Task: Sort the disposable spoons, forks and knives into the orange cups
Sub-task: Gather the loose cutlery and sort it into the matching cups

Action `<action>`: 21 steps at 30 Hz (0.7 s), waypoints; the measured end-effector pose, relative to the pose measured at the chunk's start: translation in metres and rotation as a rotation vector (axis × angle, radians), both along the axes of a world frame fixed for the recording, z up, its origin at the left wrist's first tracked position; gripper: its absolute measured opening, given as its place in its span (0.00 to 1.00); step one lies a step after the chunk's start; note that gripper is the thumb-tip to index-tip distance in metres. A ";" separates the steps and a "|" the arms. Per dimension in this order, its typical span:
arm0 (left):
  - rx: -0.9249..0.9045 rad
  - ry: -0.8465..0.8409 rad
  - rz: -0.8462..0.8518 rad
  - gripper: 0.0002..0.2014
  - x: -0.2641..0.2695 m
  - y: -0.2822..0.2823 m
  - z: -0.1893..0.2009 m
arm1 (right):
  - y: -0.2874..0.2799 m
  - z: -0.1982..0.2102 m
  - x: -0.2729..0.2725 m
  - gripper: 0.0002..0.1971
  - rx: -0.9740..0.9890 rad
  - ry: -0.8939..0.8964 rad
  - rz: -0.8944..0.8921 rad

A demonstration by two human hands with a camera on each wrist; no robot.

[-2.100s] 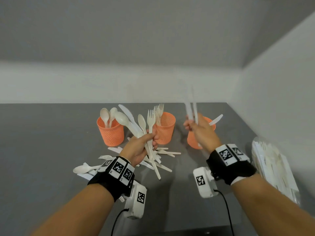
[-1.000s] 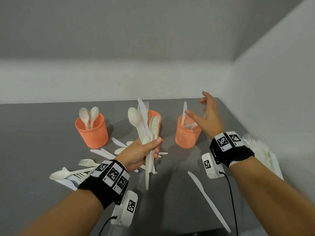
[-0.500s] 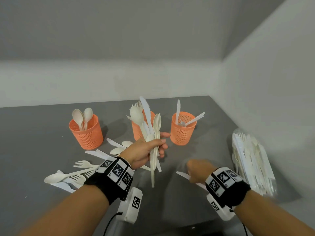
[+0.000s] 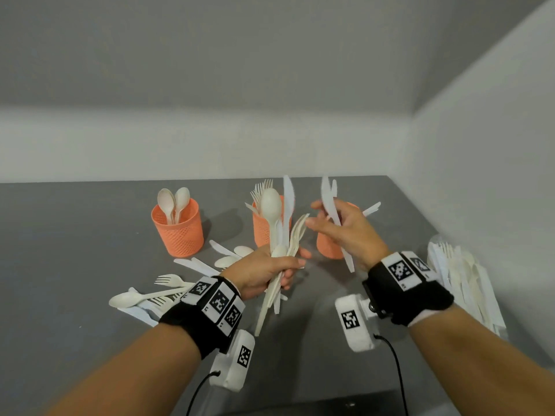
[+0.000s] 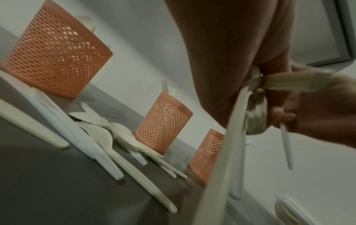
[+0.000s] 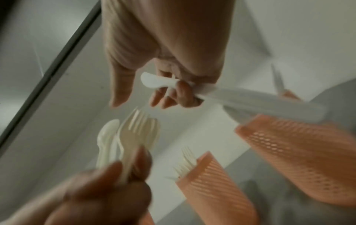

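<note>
My left hand (image 4: 285, 267) grips a mixed bundle of cutlery (image 4: 274, 223), upright, with a spoon, a knife and forks in it. My right hand (image 4: 326, 219) holds a white knife (image 4: 349, 259) with its lower fingers, while thumb and forefinger reach toward the bundle's fork tips. Three orange mesh cups stand behind. The left cup (image 4: 177, 229) holds spoons and the middle cup (image 4: 260, 232) holds forks. The right cup (image 4: 328, 250), mostly hidden by my right hand, holds knives. The right wrist view shows the knife (image 6: 240, 95) pinched and the bundle's fork (image 6: 134, 135) just below my fingers.
Loose spoons, forks and knives (image 4: 162, 291) lie on the grey table (image 4: 75, 265) left of my left wrist. A clear bag of more cutlery (image 4: 464, 283) lies by the right wall. The table's front edge runs just below my forearms.
My right hand dropped from the right cup to the table, took hold of the white knife lying there and rose beside the bundle. The left hand stayed nearly still.
</note>
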State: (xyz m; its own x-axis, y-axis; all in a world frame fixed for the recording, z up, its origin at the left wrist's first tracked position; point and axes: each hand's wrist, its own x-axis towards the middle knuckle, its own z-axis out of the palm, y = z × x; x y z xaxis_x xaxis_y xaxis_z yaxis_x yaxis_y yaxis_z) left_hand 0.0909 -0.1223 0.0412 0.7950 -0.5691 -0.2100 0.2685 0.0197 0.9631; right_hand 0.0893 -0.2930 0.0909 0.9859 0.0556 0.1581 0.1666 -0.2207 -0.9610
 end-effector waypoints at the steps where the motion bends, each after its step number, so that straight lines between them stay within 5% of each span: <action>1: 0.018 -0.004 -0.029 0.06 -0.001 0.000 0.000 | 0.004 0.006 0.001 0.08 0.008 0.007 0.070; 5: 0.051 0.023 -0.172 0.09 -0.004 0.003 0.001 | 0.016 0.013 0.003 0.08 -0.113 0.169 0.307; 9: 0.065 0.033 -0.267 0.08 -0.009 0.008 -0.001 | 0.021 0.006 0.008 0.06 -0.222 0.278 0.364; 21: 0.035 -0.037 -0.196 0.09 -0.004 0.023 -0.001 | 0.016 0.046 0.016 0.14 -0.051 0.072 -0.067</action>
